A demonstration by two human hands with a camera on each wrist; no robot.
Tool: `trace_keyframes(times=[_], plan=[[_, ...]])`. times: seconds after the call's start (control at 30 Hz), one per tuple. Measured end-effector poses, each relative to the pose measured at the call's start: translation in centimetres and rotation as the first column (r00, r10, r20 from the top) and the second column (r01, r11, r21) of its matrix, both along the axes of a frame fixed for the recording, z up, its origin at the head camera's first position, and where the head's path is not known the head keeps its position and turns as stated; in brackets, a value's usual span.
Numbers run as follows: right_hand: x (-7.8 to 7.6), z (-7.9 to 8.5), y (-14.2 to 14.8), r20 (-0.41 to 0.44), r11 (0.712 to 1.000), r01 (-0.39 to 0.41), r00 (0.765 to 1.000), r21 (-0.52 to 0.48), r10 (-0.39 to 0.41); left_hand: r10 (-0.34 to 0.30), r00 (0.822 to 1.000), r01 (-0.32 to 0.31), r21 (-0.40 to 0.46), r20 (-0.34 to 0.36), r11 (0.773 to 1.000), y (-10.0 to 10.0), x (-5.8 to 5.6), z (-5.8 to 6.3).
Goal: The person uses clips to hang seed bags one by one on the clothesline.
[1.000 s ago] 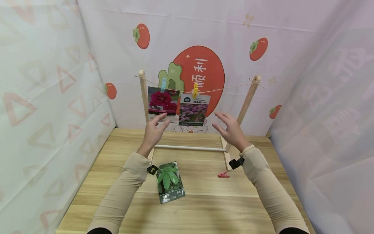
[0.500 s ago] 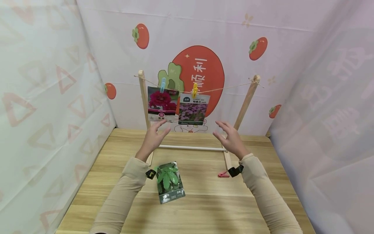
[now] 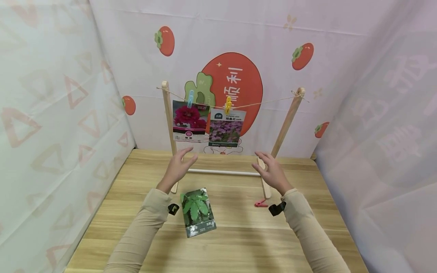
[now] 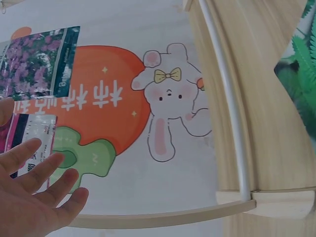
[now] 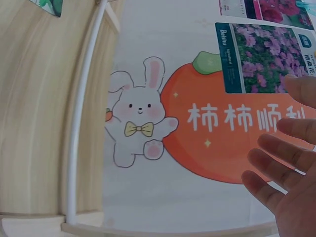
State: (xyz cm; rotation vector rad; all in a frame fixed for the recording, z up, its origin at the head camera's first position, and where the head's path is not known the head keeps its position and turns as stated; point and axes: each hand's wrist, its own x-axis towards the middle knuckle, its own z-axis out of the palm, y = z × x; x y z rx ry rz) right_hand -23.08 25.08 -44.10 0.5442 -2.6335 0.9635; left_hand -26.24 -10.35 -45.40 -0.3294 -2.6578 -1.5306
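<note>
Two seed packets hang from a string: a magenta-flower packet (image 3: pixel 189 120) under a blue clothespin (image 3: pixel 190 99), and a purple-flower packet (image 3: pixel 226 129) under a yellow clothespin (image 3: pixel 228 105). My left hand (image 3: pixel 177 167) hovers below the magenta one, fingers spread and holding nothing. Level with it on the other side, my right hand (image 3: pixel 272 172) is also empty, near the rack's right post. A green-leaf seed packet (image 3: pixel 198 213) lies on the table near my left wrist. The pink clothespin (image 3: pixel 261 203) rests by my right wrist.
The string (image 3: pixel 266 103) runs between the left post (image 3: pixel 168 110) and right post (image 3: pixel 288 117) of a wooden rack. A white rod (image 3: pixel 223 172) joins its feet low down. Printed cloth walls (image 3: pixel 218 22) enclose the wooden table (image 3: pixel 235 242) at the back and sides.
Both hands have drawn down and back from the hanging packets, still empty. The magenta-flower packet's lower edge, earlier partly behind the left fingers, now shows. The packets and clothespins stay in place.
</note>
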Motion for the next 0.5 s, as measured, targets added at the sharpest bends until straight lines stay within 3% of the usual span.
trace_keyframes(times=[0.2,0.5], plan=[[0.5,-1.4,0.3,0.011,1.000,0.005,1.000,-0.018,-0.005,-0.003,1.000,0.003,-0.015,0.016,1.000,-0.4,0.2,-1.6],[1.6,-4.1,1.0,0.108,0.998,0.061,0.992,-0.027,-0.058,0.037,0.995,-0.035,-0.024,0.095,0.999,-0.5,0.8,-4.0]])
